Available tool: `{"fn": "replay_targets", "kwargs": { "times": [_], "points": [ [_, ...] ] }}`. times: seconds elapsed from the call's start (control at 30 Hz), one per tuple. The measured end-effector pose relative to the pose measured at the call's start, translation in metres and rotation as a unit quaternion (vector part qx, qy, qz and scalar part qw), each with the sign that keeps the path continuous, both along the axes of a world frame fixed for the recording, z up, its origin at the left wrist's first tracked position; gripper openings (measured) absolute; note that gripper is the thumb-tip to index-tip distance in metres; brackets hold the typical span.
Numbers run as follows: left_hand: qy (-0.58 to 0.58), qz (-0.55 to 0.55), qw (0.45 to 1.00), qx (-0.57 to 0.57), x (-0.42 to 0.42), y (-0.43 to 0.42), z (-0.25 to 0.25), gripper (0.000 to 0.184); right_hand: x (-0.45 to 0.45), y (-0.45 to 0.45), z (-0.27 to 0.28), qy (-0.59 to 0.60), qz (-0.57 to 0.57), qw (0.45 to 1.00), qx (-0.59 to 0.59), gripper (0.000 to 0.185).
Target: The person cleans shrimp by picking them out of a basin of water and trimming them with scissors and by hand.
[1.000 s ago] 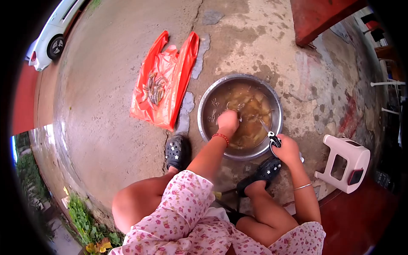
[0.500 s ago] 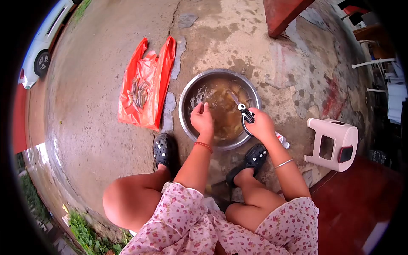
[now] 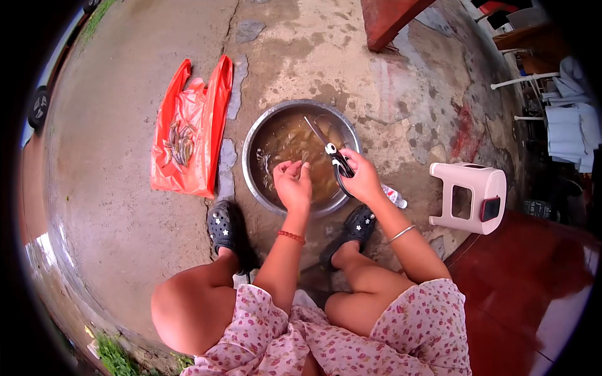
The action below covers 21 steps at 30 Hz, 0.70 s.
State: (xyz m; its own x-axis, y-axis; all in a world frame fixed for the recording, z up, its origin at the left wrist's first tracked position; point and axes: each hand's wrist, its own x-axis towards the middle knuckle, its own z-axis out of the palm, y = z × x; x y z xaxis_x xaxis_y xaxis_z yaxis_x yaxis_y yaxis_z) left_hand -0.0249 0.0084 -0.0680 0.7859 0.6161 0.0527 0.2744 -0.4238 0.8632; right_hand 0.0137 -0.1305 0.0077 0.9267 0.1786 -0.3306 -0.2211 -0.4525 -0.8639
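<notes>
A metal basin (image 3: 249, 178) of murky brown water stands on the ground between my feet, with several small shrimp-like things in it. My right hand (image 3: 362, 178) is wrapped round the handles of black-and-white scissors (image 3: 332, 150), whose blades point up and left over the water. Above the near left part of the basin, my left hand (image 3: 293, 187) is closed in a pinch. A small, dull shrimp-like thing (image 3: 305, 158) seems to stick up from its fingertips, partly hidden. The scissor blades are apart from the left hand.
On the left, a red plastic bag (image 3: 210, 135) lies flat with several small shrimp-like things (image 3: 180, 145) on it. A pink stool (image 3: 444, 188) lies on its side at the right, and a plastic bottle (image 3: 395, 197) rests beside the basin. A red post (image 3: 389, 22) stands at the back.
The view has shifted, so the surroundings sit farther left. My left hand has come nearer the scissors and now pinches something at its fingertips. The scissors have tilted further left.
</notes>
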Motion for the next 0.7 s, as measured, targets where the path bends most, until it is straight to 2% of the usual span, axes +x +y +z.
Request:
{"fn": "replay_targets", "kwargs": {
  "times": [0.03, 0.07, 0.13, 0.17, 0.2, 0.27, 0.3, 0.37, 0.4, 0.47, 0.5, 0.57, 0.63, 0.7],
  "points": [
    [0.006, -0.017, 0.998, 0.057, 0.001, 0.001, 0.018, 0.019, 0.003, -0.001, -0.001, 0.018, 0.016, 0.999, -0.025, 0.042],
    [0.009, -0.013, 0.998, 0.054, 0.002, 0.0, 0.021, 0.019, 0.005, -0.001, -0.005, 0.02, 0.02, 0.999, -0.028, 0.042],
    [0.029, -0.025, 0.989, -0.139, 0.003, -0.004, 0.021, 0.018, 0.005, 0.004, -0.012, -0.011, -0.029, 0.997, 0.075, 0.048],
    [0.048, -0.015, 0.986, -0.161, 0.004, -0.006, 0.02, 0.015, 0.005, 0.004, -0.014, -0.004, -0.04, 0.995, 0.093, 0.039],
    [0.05, -0.014, 0.985, -0.164, 0.004, -0.008, 0.016, 0.015, 0.005, 0.005, -0.017, -0.001, -0.039, 0.995, 0.09, 0.039],
    [0.072, 0.016, 0.958, -0.276, 0.005, -0.013, 0.01, 0.017, 0.003, 0.005, -0.023, -0.018, -0.034, 0.996, 0.081, 0.041],
    [0.074, 0.018, 0.957, -0.279, 0.007, -0.014, 0.014, 0.017, 0.003, 0.005, -0.022, -0.016, -0.033, 0.996, 0.079, 0.041],
    [0.054, 0.04, 0.891, -0.448, 0.01, -0.013, 0.024, 0.019, 0.0, 0.006, -0.019, -0.043, -0.036, 0.993, 0.104, 0.042],
    [0.054, 0.044, 0.891, -0.448, 0.011, -0.012, 0.025, 0.019, 0.0, 0.007, -0.017, -0.041, -0.033, 0.993, 0.105, 0.042],
    [0.061, 0.025, 0.834, -0.548, 0.014, -0.009, 0.026, 0.013, 0.0, 0.005, -0.014, -0.071, -0.018, 0.994, 0.079, 0.044],
    [0.061, 0.026, 0.834, -0.548, 0.016, -0.008, 0.03, 0.013, 0.001, 0.005, -0.012, -0.089, -0.003, 0.993, 0.073, 0.042],
    [0.131, 0.069, 0.759, -0.634, 0.02, -0.007, 0.038, 0.01, 0.001, 0.006, -0.007, -0.093, 0.007, 0.995, 0.048, 0.041],
    [0.144, 0.073, 0.739, -0.654, 0.02, -0.008, 0.033, 0.009, 0.0, 0.006, -0.004, -0.096, 0.016, 0.995, 0.021, 0.041],
    [0.157, 0.078, 0.719, -0.673, 0.018, -0.009, 0.027, 0.009, -0.001, 0.008, -0.004, -0.088, -0.006, 0.994, 0.057, 0.039]
  ]
}}
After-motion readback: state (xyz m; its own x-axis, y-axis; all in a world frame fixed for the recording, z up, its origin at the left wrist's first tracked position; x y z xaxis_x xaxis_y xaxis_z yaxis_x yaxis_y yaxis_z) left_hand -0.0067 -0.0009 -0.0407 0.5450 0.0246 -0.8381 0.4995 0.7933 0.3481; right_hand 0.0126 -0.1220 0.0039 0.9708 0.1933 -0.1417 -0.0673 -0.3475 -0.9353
